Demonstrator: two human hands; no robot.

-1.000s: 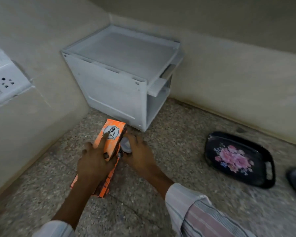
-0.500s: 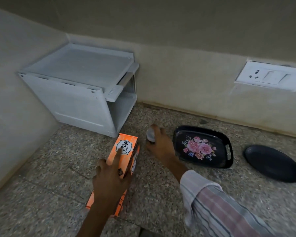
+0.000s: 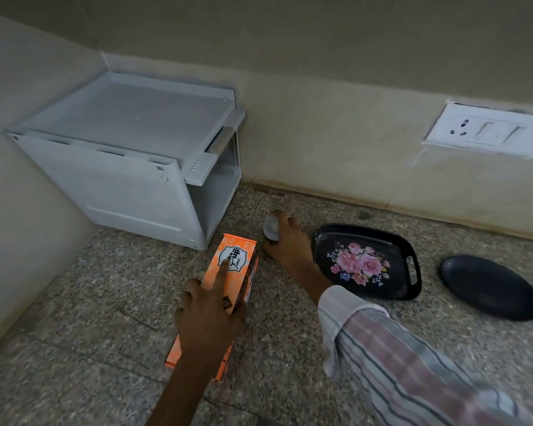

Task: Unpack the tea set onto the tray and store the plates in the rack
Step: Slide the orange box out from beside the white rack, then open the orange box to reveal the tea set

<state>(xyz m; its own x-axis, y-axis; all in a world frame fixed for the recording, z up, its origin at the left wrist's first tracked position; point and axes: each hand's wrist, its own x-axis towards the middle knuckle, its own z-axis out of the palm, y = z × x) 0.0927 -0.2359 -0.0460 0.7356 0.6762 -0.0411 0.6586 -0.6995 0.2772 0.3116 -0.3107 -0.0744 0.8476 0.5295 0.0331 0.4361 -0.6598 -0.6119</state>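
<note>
An orange tea-set box [image 3: 233,272] lies on the speckled counter, its far end open toward the rack. My left hand [image 3: 211,318] presses down on the box, index finger stretched along its top. My right hand [image 3: 285,241] is closed around a small white cup [image 3: 271,227], held just above the counter between the box and the tray. The black tray [image 3: 411,250] with pink flowers lies to the right of that hand. A dark oval plate [image 3: 490,287] rests further right. The white plastic rack [image 3: 130,155] stands in the back left corner.
Walls close off the left and back sides. A white switch and socket panel [image 3: 486,132] is on the back wall at right. My striped sleeve [image 3: 397,348] crosses the lower right of the counter.
My right hand has drawn the white cup out of the box and carried it rightward toward the tray. My view has swung right, bringing the plate and socket into sight.
</note>
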